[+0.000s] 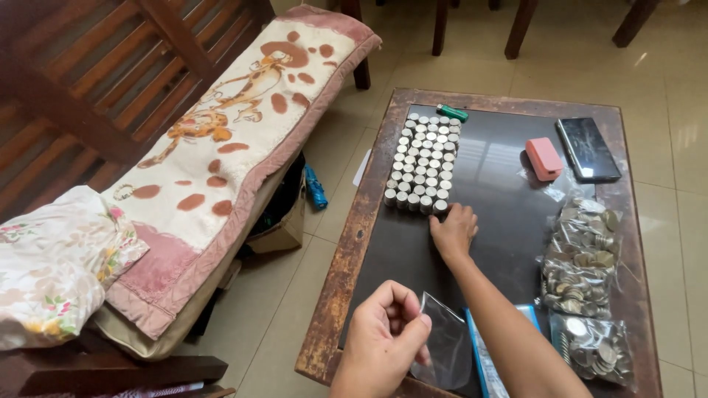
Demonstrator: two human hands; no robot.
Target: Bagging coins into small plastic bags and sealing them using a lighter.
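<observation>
Your left hand [383, 339] is nearest you at the bottom of the view, fingers curled in and pinched around the top edge of a small clear plastic pouch [446, 340]; whether any coins sit inside your fist cannot be told. Just right of the pouch lies a blue-edged flat item [479, 354], partly hidden under your right forearm. Your right hand [453, 230] reaches further out across the dark worktop [413, 258], fingers bent downward, their tips touching the nearest row of the coin stacks [424, 166]; it grips nothing that can be seen. Those stacks stand upright in a tidy block of several columns running away from you. On the right side of the worktop lie two clear bags of loose coins [582, 250], one nearer you, one just beyond it. Further off sit a pink box [544, 158] and a black phone [588, 149], side by side. A green lighter [452, 113] rests at the far end of the stacks. Left of the worktop stands a wooden bench with a cushion [236, 125] printed with giraffes.
</observation>
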